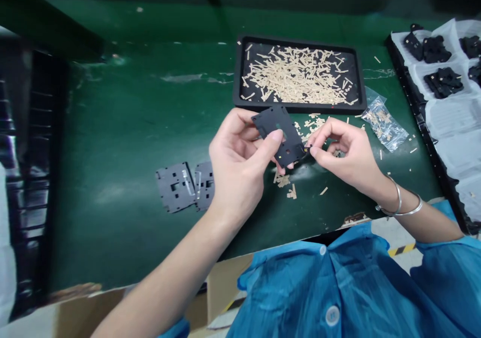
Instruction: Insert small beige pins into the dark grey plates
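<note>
My left hand (242, 160) grips a flat black plastic plate (280, 132) with small cut-outs, thumb on its face and fingers behind. The plate is tilted above the table. At its lower right corner, my right hand (341, 150) pinches with thumb and forefinger; what is between the tips is too small to make out. Two similar black plates (176, 187) lie on the table left of my left wrist, the second partly hidden by it. Loose pale strips (283, 180) are scattered under and around my hands.
Behind my hands stands a black tray (300, 108) heaped with small pale strips. A clear plastic bag (387, 127) with some strips lies right of it. At the far right is a compartmented tray (447, 122) with black parts. Black trays (37, 177) stand at the left edge.
</note>
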A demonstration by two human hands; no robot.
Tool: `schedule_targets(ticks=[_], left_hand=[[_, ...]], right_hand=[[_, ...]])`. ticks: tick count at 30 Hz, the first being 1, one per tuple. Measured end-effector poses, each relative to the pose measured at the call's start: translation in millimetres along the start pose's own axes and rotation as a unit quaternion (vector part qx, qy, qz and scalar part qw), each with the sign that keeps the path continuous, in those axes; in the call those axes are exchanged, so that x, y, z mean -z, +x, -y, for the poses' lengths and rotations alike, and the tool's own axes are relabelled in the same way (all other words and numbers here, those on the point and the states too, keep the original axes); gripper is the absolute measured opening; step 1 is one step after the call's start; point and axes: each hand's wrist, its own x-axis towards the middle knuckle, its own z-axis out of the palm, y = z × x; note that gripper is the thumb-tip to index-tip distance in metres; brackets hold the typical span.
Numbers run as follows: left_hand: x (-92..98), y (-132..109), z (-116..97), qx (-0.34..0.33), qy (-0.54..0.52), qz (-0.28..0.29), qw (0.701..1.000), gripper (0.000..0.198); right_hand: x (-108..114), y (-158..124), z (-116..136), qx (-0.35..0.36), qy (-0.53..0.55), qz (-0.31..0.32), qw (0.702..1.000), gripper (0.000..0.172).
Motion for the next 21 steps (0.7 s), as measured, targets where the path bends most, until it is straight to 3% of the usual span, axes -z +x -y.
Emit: schedule_targets(ticks=[11, 21], left_hand=[[-0.8, -1.1, -1.4, 0.0, 0.002, -0.002, 1.0, 0.022], [-0.8, -0.9, -2.4, -0.007, -0.009, -0.007, 1.0, 0.021]], right_hand=[[0.4, -0.7, 1.4, 0.005, -0.023, 0.011, 1.0, 0.008], [2.7, 7.2, -3.8, -0.07, 0.118, 0.043, 0.99, 0.012]])
